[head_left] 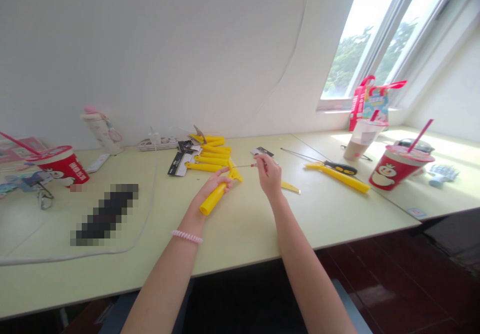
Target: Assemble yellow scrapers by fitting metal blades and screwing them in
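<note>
The left hand (212, 188) curls its fingers (222, 178) firmly around a yellow plastic handle (213, 199), while the right hand (269, 175) pinches a slim red-handled screwdriver (243, 165) shut between its fingertips (delicately, too), both above the pale green surface (240, 239). More yellow pieces (212, 154) lie beyond.

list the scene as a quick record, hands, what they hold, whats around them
left hand: holds yellow handle
right hand: fingers pinch small screwdriver, shaft pointing toward left hand
nearby: pile of yellow pieces, black cards
right side: large screwdriver beside yellow bar
rest: two red cups, power strip, bottle
surface: pale green desk
light: window at upper right
</note>
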A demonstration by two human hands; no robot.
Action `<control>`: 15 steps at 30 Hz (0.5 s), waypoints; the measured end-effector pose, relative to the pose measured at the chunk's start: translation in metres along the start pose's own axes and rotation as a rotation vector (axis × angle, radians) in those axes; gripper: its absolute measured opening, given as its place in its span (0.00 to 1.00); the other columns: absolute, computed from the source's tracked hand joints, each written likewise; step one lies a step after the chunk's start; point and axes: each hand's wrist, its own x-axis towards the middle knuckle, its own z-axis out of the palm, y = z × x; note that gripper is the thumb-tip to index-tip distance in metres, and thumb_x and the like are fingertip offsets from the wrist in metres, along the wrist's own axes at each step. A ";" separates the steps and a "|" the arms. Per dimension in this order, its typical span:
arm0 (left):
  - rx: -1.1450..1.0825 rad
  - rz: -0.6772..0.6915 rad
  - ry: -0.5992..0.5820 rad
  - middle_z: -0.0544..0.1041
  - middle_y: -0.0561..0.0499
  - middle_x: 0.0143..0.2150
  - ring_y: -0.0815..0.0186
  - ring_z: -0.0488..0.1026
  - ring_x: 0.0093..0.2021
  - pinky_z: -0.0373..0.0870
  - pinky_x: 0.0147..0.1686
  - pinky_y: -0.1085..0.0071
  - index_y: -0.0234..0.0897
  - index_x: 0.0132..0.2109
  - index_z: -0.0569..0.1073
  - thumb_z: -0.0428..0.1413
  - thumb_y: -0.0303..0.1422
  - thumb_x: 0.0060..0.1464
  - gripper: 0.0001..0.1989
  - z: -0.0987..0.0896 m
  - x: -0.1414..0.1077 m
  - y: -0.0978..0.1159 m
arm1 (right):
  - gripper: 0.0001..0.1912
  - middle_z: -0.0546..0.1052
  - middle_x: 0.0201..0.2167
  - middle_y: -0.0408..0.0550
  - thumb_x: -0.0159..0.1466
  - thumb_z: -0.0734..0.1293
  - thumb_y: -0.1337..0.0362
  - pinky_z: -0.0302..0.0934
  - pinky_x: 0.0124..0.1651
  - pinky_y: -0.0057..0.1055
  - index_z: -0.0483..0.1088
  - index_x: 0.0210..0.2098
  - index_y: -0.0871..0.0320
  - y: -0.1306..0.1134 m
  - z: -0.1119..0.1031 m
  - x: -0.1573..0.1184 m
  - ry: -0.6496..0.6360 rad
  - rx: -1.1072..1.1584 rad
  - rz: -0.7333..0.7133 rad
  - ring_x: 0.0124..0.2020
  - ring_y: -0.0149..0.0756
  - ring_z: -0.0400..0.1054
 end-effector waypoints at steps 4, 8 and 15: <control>-0.037 0.004 0.002 0.69 0.53 0.28 0.77 0.64 0.20 0.60 0.18 0.82 0.34 0.60 0.57 0.55 0.19 0.44 0.34 0.001 -0.001 0.000 | 0.14 0.65 0.16 0.38 0.65 0.53 0.55 0.48 0.25 0.26 0.64 0.35 0.56 0.000 -0.001 -0.002 -0.050 -0.027 0.098 0.18 0.30 0.57; -0.048 0.012 0.026 0.69 0.53 0.28 0.77 0.64 0.20 0.60 0.18 0.82 0.33 0.59 0.56 0.54 0.19 0.44 0.33 -0.001 0.001 0.000 | 0.07 0.67 0.20 0.39 0.64 0.53 0.60 0.49 0.27 0.27 0.58 0.37 0.54 0.002 -0.001 -0.003 -0.117 0.065 0.126 0.21 0.32 0.60; -0.043 0.021 0.016 0.69 0.51 0.30 0.77 0.64 0.20 0.60 0.18 0.82 0.32 0.60 0.55 0.54 0.19 0.44 0.34 -0.002 0.002 -0.001 | 0.06 0.61 0.17 0.35 0.64 0.55 0.59 0.49 0.25 0.25 0.56 0.35 0.54 0.005 0.002 -0.002 -0.114 0.156 0.115 0.18 0.29 0.56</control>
